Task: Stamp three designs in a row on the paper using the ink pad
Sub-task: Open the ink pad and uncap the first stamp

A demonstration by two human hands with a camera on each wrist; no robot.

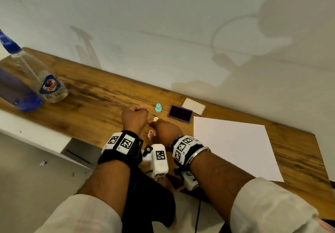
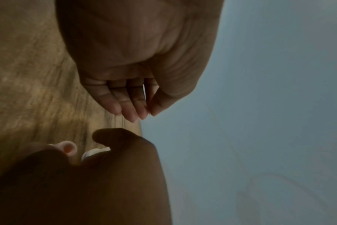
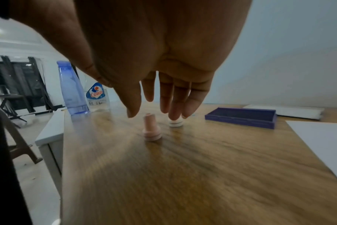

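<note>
White paper sheet [image 1: 233,145] lies blank on the wooden desk [image 1: 101,94]: no prints yet, three to go. Purple ink pad [image 1: 180,114] sits open beside it. Right hand [image 1: 166,130], fingers straight, reaches down over small white stamp [image 3: 175,122]. Left hand [image 1: 135,116] curled, holding nothing.

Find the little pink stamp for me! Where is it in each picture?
Head: the pink stamp stands just below the middle, between the two wrists.
Left wrist: lower left; only the pink stamp's round top peeks over the dark right hand.
Right wrist: near the centre, the pink stamp stands upright on the wood.
Shared landmark: the white stamp right beside it.
</note>
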